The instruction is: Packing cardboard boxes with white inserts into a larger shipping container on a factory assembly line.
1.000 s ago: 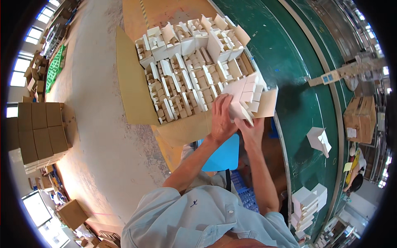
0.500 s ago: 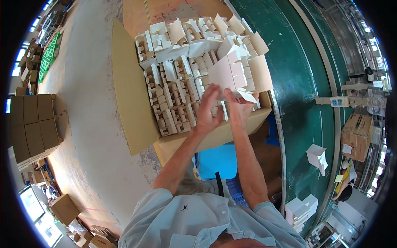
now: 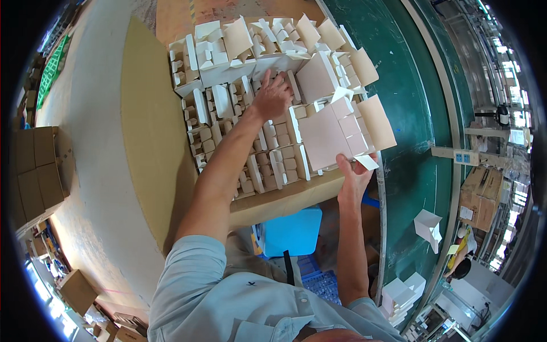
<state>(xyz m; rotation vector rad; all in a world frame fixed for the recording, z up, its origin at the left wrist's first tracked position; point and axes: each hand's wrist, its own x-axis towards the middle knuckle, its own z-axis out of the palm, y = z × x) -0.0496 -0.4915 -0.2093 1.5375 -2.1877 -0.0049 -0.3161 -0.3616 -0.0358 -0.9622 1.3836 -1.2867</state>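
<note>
A large brown carton point(image 3: 285, 196) holds rows of small white boxes point(image 3: 219, 101) with their tops up and inner flaps showing. My right hand point(image 3: 354, 181), at the carton's near right corner, pinches the lower edge of a white box point(image 3: 326, 137) with its flaps up. My left hand point(image 3: 272, 98) reaches over the middle of the carton, fingers spread at a gap between rows. Its fingertips are by the wall of the far row; whether they press on it I cannot tell. Another white box point(image 3: 317, 77) with a raised lid stands just right of that hand.
The carton's long flap point(image 3: 154, 131) spreads out at the left. A green conveyor point(image 3: 410, 114) runs along the right, bearing a lone open white box point(image 3: 427, 228) and a stack of white boxes point(image 3: 400, 296). A blue stool point(image 3: 292, 231) stands below the carton. Someone in yellow is at far right.
My left hand has left the white box and moved up and left over the rows. My right hand has carried the box right and down toward the carton's near right corner.
</note>
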